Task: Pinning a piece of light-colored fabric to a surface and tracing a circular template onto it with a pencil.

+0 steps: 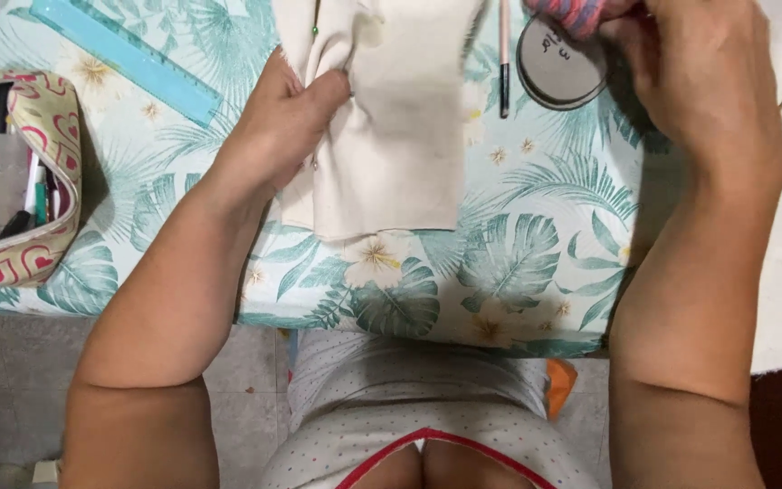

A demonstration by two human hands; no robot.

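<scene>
Cream cloth [391, 136] under left grip [287, 118]

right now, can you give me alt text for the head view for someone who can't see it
Seen from above, a person's left hand pinches a fold of cream cloth on a table with a leaf-print cover, while the right hand holds a pink striped item over a round grey tin. A pale blue ruler, a pencil and an open heart-print pencil case lie nearby.

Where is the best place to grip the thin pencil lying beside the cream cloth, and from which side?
Probably the pencil's dark lower end, approached from its right. It lies nearly straight up the table, and that end is bare; the cream cloth lies close along its left, and the round grey tin is further up.
</scene>
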